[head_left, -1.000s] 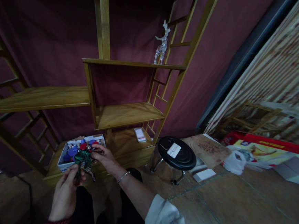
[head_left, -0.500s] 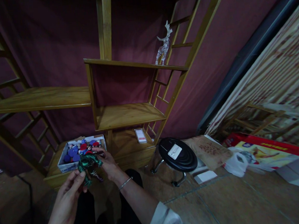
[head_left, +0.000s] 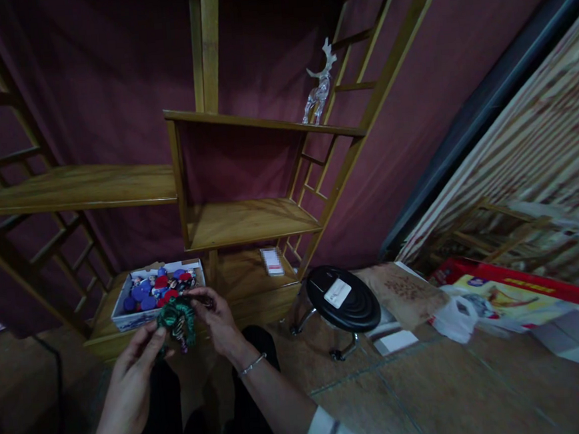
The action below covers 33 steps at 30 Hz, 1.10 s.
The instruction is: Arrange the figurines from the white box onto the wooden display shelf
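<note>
A dark green, shiny toy figure [head_left: 176, 319] is held up between my hands, above my knees. My left hand [head_left: 134, 370] pinches its left side between thumb and fingers. My right hand [head_left: 220, 323] has its fingers closed at the figure's right side; the fingertips are partly hidden. Just beyond the figure, a white open box [head_left: 122, 322] sits on the shelf's low base. Inside are several small figures with blue and red parts [head_left: 142, 292]; the near right part of the box is covered by the figure and my right hand.
A wooden display shelf [head_left: 250, 223] stands ahead, with a clear deer ornament [head_left: 317, 98] on an upper board. To the right is a low black wheeled stool [head_left: 344, 303] with a white card on it. A plastic bag [head_left: 455, 317] and a red-and-yellow package [head_left: 511, 293] lie on the floor.
The green figure has turned and risen slightly, its shape now more bunched. My right hand has shifted a little to the right; my left hand keeps its pinch.
</note>
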Available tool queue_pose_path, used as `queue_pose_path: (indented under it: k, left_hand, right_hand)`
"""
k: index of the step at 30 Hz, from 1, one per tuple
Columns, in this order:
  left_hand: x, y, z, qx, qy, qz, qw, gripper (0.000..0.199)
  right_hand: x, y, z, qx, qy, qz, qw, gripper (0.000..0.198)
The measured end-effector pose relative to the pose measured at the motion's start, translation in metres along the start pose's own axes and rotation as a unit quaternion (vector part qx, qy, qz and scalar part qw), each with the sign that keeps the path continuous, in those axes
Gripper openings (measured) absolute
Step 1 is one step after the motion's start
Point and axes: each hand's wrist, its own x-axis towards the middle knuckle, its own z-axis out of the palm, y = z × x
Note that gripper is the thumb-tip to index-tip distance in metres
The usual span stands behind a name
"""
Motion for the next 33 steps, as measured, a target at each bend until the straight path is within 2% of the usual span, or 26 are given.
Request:
queue_pose_path:
  k: [9, 11, 19, 23, 27, 33]
  left_hand:
    - [0.005, -0.003, 0.002, -0.017, -0.036, -0.009, 0.999, 0.042]
    - [0.005, -0.005, 0.002, -0.013, -0.042, 0.012, 0.999, 0.040]
    - [-0.002, -0.004, 0.006, 0.107, -0.072, 0.150, 0.980, 0.051]
    - [-0.004, 0.001, 0.010, 0.191, -0.079, 0.154, 0.966, 0.056]
    - [-0.002, 0.000, 0.015, 0.235, -0.061, 0.152, 0.958, 0.064]
    - [0.004, -0.008, 0.012, 0.294, -0.047, 0.191, 0.935, 0.061]
  right_hand:
    - [-0.006, -0.001, -0.009, -0.030, 0.001, -0.031, 0.999, 0.024]
    - [-0.007, 0.000, -0.009, -0.030, 0.001, -0.037, 0.999, 0.024]
    - [-0.007, -0.013, -0.010, -0.089, 0.015, -0.065, 0.994, 0.024]
    - [-0.006, -0.024, -0.013, -0.127, 0.025, -0.085, 0.988, 0.023]
    - [-0.006, -0.030, -0.015, -0.187, 0.039, -0.110, 0.975, 0.023]
    - [-0.008, -0.034, -0.019, -0.254, 0.037, -0.141, 0.956, 0.023]
